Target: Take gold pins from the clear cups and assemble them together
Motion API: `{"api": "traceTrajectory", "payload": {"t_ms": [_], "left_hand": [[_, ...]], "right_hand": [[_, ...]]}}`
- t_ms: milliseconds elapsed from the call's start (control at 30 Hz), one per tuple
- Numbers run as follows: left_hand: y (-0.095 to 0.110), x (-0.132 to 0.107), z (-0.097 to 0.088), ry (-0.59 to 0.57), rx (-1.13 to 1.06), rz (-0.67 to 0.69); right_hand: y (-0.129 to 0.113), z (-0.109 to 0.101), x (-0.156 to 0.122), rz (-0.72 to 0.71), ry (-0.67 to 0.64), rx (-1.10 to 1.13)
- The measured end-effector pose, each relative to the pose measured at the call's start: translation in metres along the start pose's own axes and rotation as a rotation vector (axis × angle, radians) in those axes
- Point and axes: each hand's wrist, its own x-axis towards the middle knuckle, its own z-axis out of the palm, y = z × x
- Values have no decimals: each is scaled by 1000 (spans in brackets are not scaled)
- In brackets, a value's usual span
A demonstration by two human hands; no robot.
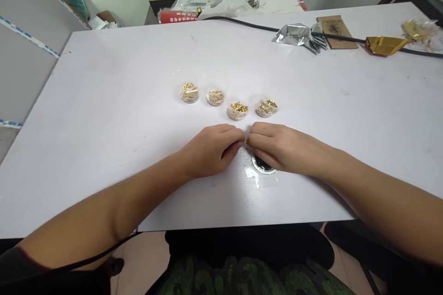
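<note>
My left hand (218,147) is closed in a pinch just left of the table's middle. My right hand (280,145) is pinched too, its fingertips almost meeting those of the left. A tiny thin gold-coloured pin (245,142) bridges the narrow gap between them; most of it is hidden by fingers. Partly under my right hand lies a round black disc with a pale rim (263,165), beside clear tape (255,179) stuck on the table. Beyond the hands stand several small clear cups of gold-coloured metal pins, the nearest cup (238,111) just past my fingertips.
The white table (104,101) ends in front of my lap. Along its far side runs a black cable (242,22), with silver foil (294,34), a brown cardboard piece (335,32), a gold foil packet (386,46) and a clear bag (420,32). Behind are plastic bags (228,7).
</note>
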Motion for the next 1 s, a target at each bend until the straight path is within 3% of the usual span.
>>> {"api": "traceTrajectory", "payload": {"t_ms": [267, 567, 1000], "left_hand": [[0, 0, 0, 0, -13, -12], [-5, 2, -4, -1, -124, 12], [-5, 2, -4, 34, -197, 2]], "right_hand": [[-1, -2, 0, 18, -24, 4], [7, -5, 1, 32, -72, 194], [12, -1, 0, 20, -39, 259]]}}
